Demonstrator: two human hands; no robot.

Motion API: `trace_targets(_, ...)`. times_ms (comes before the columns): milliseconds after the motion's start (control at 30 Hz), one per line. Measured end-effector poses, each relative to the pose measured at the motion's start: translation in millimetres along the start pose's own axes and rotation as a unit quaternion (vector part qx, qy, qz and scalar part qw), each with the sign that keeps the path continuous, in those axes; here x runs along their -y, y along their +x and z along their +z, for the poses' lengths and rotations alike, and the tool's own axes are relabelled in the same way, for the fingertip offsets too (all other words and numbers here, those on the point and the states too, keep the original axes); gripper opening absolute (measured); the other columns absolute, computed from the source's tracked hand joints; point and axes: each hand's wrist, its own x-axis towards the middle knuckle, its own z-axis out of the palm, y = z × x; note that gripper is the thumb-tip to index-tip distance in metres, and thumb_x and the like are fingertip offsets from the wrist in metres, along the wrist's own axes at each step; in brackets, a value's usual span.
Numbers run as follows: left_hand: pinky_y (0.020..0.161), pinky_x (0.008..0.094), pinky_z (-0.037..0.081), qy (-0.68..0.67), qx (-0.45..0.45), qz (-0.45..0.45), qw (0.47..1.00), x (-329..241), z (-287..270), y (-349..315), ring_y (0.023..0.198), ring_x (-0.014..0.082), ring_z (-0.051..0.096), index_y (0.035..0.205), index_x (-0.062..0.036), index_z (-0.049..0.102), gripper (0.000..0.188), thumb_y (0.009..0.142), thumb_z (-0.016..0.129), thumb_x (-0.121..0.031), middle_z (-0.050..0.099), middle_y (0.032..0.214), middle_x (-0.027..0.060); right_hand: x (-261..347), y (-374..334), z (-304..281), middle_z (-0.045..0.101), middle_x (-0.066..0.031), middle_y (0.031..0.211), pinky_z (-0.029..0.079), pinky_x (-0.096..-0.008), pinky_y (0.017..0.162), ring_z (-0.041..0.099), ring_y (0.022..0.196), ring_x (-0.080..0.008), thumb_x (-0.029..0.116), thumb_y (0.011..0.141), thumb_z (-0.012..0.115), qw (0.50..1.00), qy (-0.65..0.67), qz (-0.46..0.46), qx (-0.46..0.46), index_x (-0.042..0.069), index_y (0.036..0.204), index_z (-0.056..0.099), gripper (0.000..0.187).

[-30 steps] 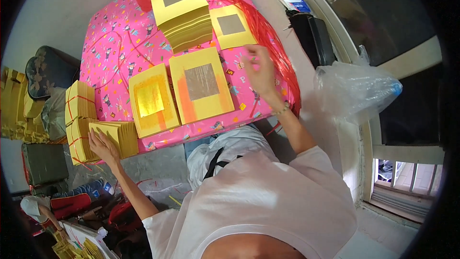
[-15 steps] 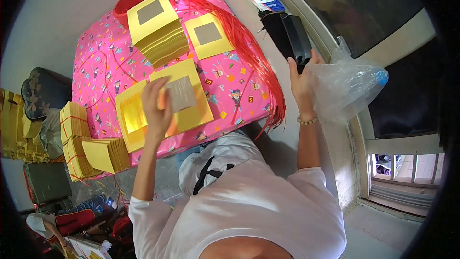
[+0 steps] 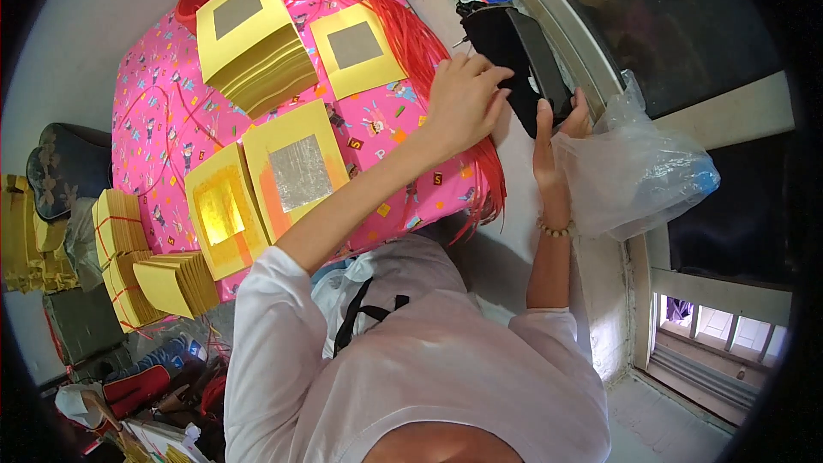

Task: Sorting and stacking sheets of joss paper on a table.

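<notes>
- A long black case [image 3: 500,41], with a matte, cloth-like side and a smooth, stiff-looking dark strip, is set on the pale, flat ledge [image 3: 435,21] between the counter and the window.
- The case's near end is gripped by the right hand [image 3: 559,139], its thumb and fingers placed on opposite sides; a bracelet of pale round beads [image 3: 553,230] is worn on that wrist.
- The left hand [image 3: 467,101] is stretched across to the case's side, its fingers parted and loosely bent; whether the case is touched cannot be told.
- A crinkled, translucent plastic bag [image 3: 634,167] is seen just beside the right hand.
- The counter [image 3: 141,77] is covered in pink cartoon-printed sheeting, on which a tall, layered stack of yellow paper [image 3: 261,77] and a yellow sheet with a dull grey square [image 3: 375,75] are laid.
- Nearer the body, shiny squares are borne by two yellow paper pieces: one gold [image 3: 219,216], one wrinkled silver [image 3: 296,173].
- Thin, glossy red strips [image 3: 484,178] are trailed over the counter's right edge.
- Half a second ago the left hand was held above the paper pieces; it has since been brought to the case, while the right hand has been kept at the near end.
</notes>
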Motion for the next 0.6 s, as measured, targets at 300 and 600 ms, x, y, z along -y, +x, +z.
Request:
trace_targets(300,0.075,0.0373,0.034,0.125,0.011,-0.03,0.992,-13.8,53.0,33.1,0.084,0.0255,0.048,0.077,-0.0075,0.068,0.025,0.061,0.073,-0.026,0.056,0.082,0.0099,2.1,3.9,-6.6,0.05,-0.0235,0.123,0.035,-0.0427,0.098,0.048,0.114,-0.0352,0.041,0.095,0.046,0.997,0.067,0.03,0.022,-0.002,0.132,0.038,0.058)
trace_targets(600,0.064,0.0329,0.044,-0.107,0.008,-0.181,0.978,-9.2,10.0,7.3,0.065,0.0208,0.057,0.081,-0.0035,0.063,0.016,0.072,0.068,-0.016,0.058,0.071,0.0077,4.7,3.2,-4.3,0.055,-0.023,0.117,0.04,-0.0469,0.092,0.052,0.105,-0.0396,0.034,0.09,0.057,1.0,0.007,-0.002,-0.015,0.001,0.126,0.044,0.051)
